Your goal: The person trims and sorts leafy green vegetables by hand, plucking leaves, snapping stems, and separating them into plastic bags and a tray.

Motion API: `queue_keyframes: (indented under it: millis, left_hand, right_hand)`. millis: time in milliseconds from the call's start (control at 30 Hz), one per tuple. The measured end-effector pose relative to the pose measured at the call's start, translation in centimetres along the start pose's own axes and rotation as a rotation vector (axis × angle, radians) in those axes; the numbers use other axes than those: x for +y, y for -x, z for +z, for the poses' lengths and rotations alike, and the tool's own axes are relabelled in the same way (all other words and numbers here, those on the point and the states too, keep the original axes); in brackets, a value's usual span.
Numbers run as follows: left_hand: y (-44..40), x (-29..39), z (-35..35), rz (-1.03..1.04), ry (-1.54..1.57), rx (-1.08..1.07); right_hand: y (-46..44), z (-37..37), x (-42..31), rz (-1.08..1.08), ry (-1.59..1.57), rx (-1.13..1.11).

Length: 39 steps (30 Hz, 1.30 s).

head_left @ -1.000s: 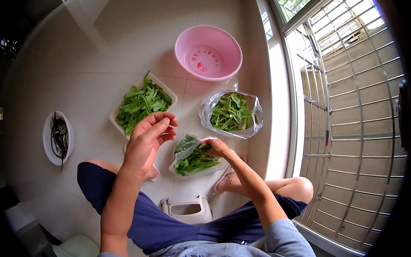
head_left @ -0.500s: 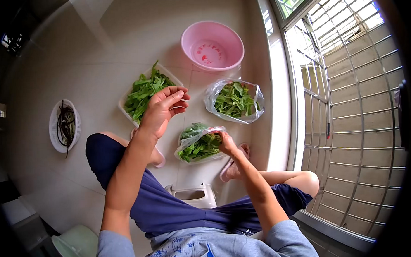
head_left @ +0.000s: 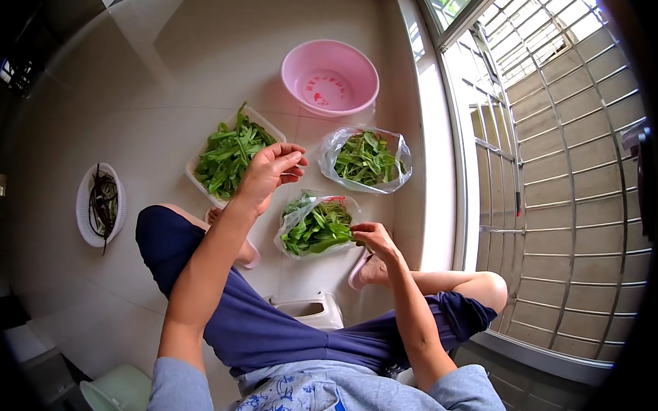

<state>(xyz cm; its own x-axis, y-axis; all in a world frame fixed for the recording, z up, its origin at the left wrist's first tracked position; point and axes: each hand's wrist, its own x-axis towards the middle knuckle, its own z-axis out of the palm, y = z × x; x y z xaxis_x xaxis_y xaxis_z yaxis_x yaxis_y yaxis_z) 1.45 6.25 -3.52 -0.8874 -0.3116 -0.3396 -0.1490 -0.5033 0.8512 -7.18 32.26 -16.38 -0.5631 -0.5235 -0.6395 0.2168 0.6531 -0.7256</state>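
My left hand [head_left: 270, 175] hovers in front of the square tray [head_left: 193, 165] of leafy greens [head_left: 229, 157]. Its fingers are curled, with the thumb tip close to the index finger; anything pinched there is too small to make out. Lower down, my right hand [head_left: 375, 239] is at the right edge of the nearer clear plastic bag [head_left: 285, 229]. Its fingertips are closed on leafy greens [head_left: 319, 226] at the bag's opening. Farther off sits a second plastic bag [head_left: 329, 151], also filled with leafy greens [head_left: 366, 159].
A pink basin [head_left: 329, 76] stands on the tiled floor beyond the bags. At left is a white oval basket [head_left: 83, 214] with dark long pods [head_left: 104, 202]. A white stool [head_left: 325, 311] lies between my legs. The windowsill and a barred window [head_left: 560, 190] border the right side.
My right hand has moved down a little from the bag's upper rim to its right edge, and its fingers now close on greens. My left hand keeps nearly the same pose.
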Motion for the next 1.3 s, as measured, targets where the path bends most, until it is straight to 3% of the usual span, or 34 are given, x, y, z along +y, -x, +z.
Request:
queue_keyframes:
  millis: [133,267,400,533,600,667,700,733,867,967,1133,1300]
  left_hand:
    - [-0.6,-2.3,0.5,0.013,-0.360,-0.137]
    - [0.1,-5.2,2.5,0.190,-0.727,-0.445]
    - [1.5,-7.1,5.1,0.510,-0.973,-0.525]
    - [1.2,-6.9,5.4,0.527,-0.994,-0.517]
    - [1.1,-6.6,5.2,0.461,-0.949,-0.532]
    - [0.6,-6.7,4.7,0.387,-0.928,-0.466]
    - [0.5,-6.8,4.4,0.251,-0.828,-0.432]
    - [0.0,-7.2,3.9,0.252,-0.833,-0.428]
    - [-0.9,-7.3,2.1,0.014,-0.643,-0.301]
    - [-0.6,-6.3,1.6,-0.237,-0.326,-0.152]
    - [-0.5,-6.2,0.4,-0.338,-0.251,-0.211]
    - [-0.5,-6.4,0.4,-0.334,-0.135,-0.221]
  right_hand:
    - [3.6,-1.0,-4.5,-0.071,-0.106,-0.071]
    - [5.8,-1.6,-7.6,-0.119,-0.173,-0.176]
    - [6.6,-1.5,-9.6,-0.218,-0.149,-0.196]
    - [6.6,-1.8,-11.4,-0.164,-0.040,-0.199]
    - [6.4,-2.5,-11.5,-0.131,-0.056,-0.216]
    - [6.5,-3.5,-11.7,-0.308,0.142,-0.206]
    - [6.6,-4.0,-11.6,-0.343,0.223,-0.113]
    - [7.6,-4.5,-12.5,-0.335,0.273,-0.077]
    - [8.9,-6.4,-12.5,-0.367,0.292,-0.013]
    - [8.6,-6.1,-11.8,-0.330,0.248,-0.030]
    - [7.9,-4.6,-11.8,-0.335,0.252,-0.141]
    - [7.7,-4.2,-12.3,-0.341,0.298,-0.106]
